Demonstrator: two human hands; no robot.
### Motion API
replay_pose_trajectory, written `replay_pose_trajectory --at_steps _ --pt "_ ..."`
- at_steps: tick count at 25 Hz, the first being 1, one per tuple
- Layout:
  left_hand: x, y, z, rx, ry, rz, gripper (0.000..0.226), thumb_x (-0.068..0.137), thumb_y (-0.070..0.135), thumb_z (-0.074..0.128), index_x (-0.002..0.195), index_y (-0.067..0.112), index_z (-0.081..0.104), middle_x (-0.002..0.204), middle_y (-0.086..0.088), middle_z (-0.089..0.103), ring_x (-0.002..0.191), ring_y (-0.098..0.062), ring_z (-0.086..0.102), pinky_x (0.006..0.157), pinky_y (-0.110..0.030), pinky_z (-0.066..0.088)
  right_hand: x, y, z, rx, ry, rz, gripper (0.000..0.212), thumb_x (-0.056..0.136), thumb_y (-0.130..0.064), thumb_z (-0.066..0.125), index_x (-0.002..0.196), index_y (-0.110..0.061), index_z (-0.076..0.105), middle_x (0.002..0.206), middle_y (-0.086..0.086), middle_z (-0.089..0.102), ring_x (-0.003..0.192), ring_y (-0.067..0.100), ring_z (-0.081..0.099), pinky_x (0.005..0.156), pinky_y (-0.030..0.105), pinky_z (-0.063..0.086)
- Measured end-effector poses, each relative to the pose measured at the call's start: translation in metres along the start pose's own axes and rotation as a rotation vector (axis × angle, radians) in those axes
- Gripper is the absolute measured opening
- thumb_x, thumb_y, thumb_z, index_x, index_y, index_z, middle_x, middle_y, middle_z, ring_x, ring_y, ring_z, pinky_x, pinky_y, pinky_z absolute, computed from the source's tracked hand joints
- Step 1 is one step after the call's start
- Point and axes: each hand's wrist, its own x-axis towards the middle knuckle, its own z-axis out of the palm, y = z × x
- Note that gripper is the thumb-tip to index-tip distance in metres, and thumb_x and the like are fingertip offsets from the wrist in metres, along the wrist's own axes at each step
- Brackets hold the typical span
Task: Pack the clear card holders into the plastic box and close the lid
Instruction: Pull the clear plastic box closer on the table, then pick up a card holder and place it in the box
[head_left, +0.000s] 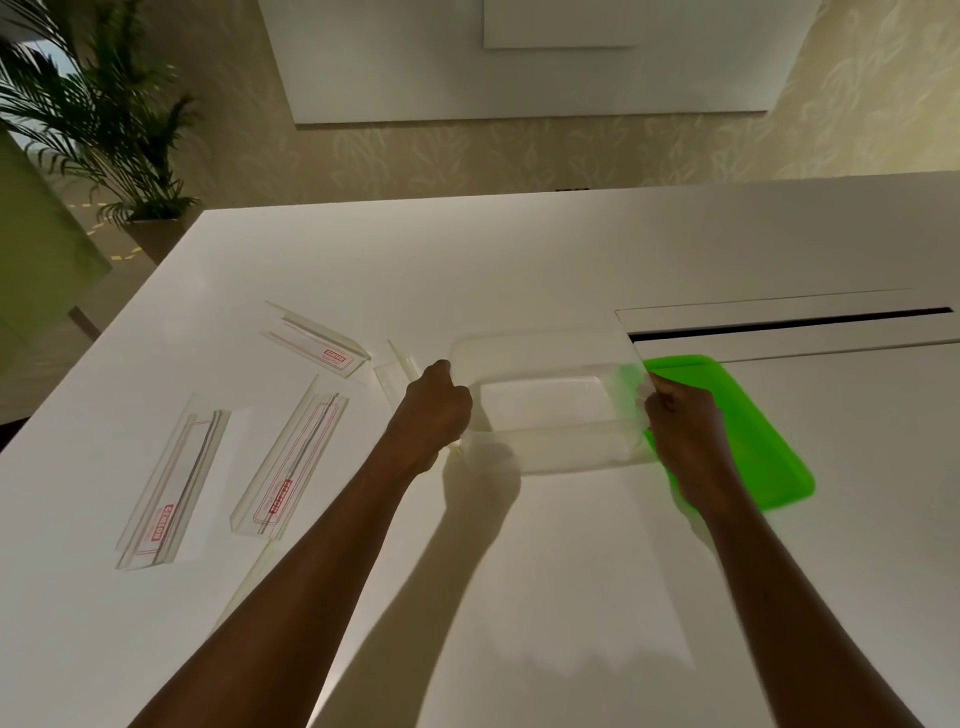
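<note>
A clear plastic box (550, 410) sits open and empty in the middle of the white table (519, 571). My left hand (434, 410) grips its left rim and my right hand (685, 436) grips its right rim. The bright green lid (748, 431) lies flat just right of the box, partly under my right hand. Several clear card holders with red labels lie to the left: one far left (174, 486), one nearer (291, 457), one at the back (317, 340). Another holder (397, 376) is partly hidden behind my left hand.
A long dark cable slot (789, 325) runs across the table behind the lid. A potted palm (104, 130) stands off the far left corner. The table's left edge runs diagonally past the holders.
</note>
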Motion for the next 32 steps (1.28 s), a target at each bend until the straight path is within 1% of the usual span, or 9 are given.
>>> replay_pose_trajectory --at_steps 3,7,9,11,15,18,24,28,32 --pt "-0.011 -0.001 0.000 0.022 -0.008 0.014 0.061 0.087 0.016 0.039 0.148 0.014 0.042 0.120 0.002 0.050 0.103 -0.032 0.068 0.093 -0.053 0.060 -0.008 0.000 -0.004 -0.020 -0.003 -0.006 0.021 0.095 -0.004 0.049 0.104 0.006 0.065 0.066 0.004 0.041 0.062 0.017 0.032 0.057 0.029 0.024" --pt "-0.022 -0.002 -0.003 0.006 -0.023 0.018 0.047 0.088 0.016 0.041 0.135 0.014 0.049 0.090 0.014 0.043 0.108 -0.036 0.069 0.095 -0.055 0.060 -0.016 -0.007 -0.007 -0.026 -0.043 0.047 0.025 0.096 -0.006 0.049 0.110 0.004 0.067 0.070 0.007 0.052 0.065 0.017 0.038 0.060 0.029 0.030" --pt "-0.027 -0.003 -0.006 0.027 -0.009 0.044 0.041 0.091 0.019 0.046 0.131 0.011 0.050 0.092 0.010 0.048 0.105 -0.036 0.070 0.095 -0.054 0.059 -0.019 -0.014 -0.010 -0.058 -0.032 0.074 0.033 0.099 -0.014 0.054 0.127 -0.001 0.066 0.100 0.014 0.073 0.084 0.019 0.060 0.076 0.031 0.045" --pt "-0.033 -0.001 -0.010 0.104 0.047 0.099 0.046 0.096 0.026 0.050 0.139 0.009 0.049 0.104 0.000 0.063 0.101 -0.032 0.072 0.093 -0.046 0.059 -0.022 -0.028 -0.011 -0.152 0.039 0.021 0.045 0.101 -0.022 0.058 0.142 -0.004 0.056 0.135 0.018 0.065 0.122 0.030 0.062 0.103 0.038 0.046" --pt "-0.038 -0.002 -0.033 0.359 0.327 0.278 0.049 0.103 0.038 0.050 0.147 0.016 0.052 0.131 -0.010 0.069 0.120 -0.032 0.066 0.093 -0.039 0.051 -0.034 -0.086 0.015 -0.154 0.121 -0.231 0.049 0.098 -0.021 0.061 0.144 -0.007 0.053 0.143 0.017 0.057 0.134 0.034 0.052 0.113 0.042 0.041" --pt "-0.028 -0.012 -0.063 0.475 0.426 0.351 0.050 0.104 0.035 0.051 0.149 0.014 0.048 0.140 -0.009 0.064 0.129 -0.031 0.060 0.099 -0.042 0.050 -0.041 -0.139 0.060 -0.091 0.017 -0.353 0.047 0.099 -0.021 0.059 0.145 -0.011 0.052 0.143 0.011 0.056 0.135 0.028 0.052 0.112 0.039 0.042" --pt "0.041 -0.054 -0.144 0.541 0.320 0.278 0.060 0.104 0.027 0.056 0.157 0.006 0.038 0.159 -0.016 0.046 0.148 -0.033 0.042 0.119 -0.043 0.036 -0.033 -0.214 0.173 -0.218 -0.297 -0.483 0.041 0.101 -0.031 0.054 0.140 -0.017 0.054 0.131 0.003 0.066 0.121 0.023 0.062 0.100 0.038 0.052" --pt "0.081 -0.092 -0.183 0.578 0.267 0.170 0.050 0.105 0.019 0.052 0.152 0.004 0.044 0.149 -0.019 0.057 0.138 -0.037 0.053 0.112 -0.042 0.044 -0.003 -0.245 0.249 -0.492 -0.481 -0.468 0.033 0.098 -0.026 0.055 0.128 -0.011 0.058 0.121 0.009 0.067 0.109 0.031 0.066 0.090 0.037 0.053" --pt "0.106 -0.119 -0.194 0.607 0.166 0.083 0.047 0.104 0.019 0.050 0.149 0.005 0.045 0.147 -0.018 0.057 0.136 -0.036 0.053 0.108 -0.043 0.046 0.020 -0.258 0.310 -0.700 -0.527 -0.489 0.016 0.092 -0.015 0.061 0.106 -0.009 0.061 0.105 0.008 0.068 0.089 0.027 0.066 0.072 0.031 0.043"
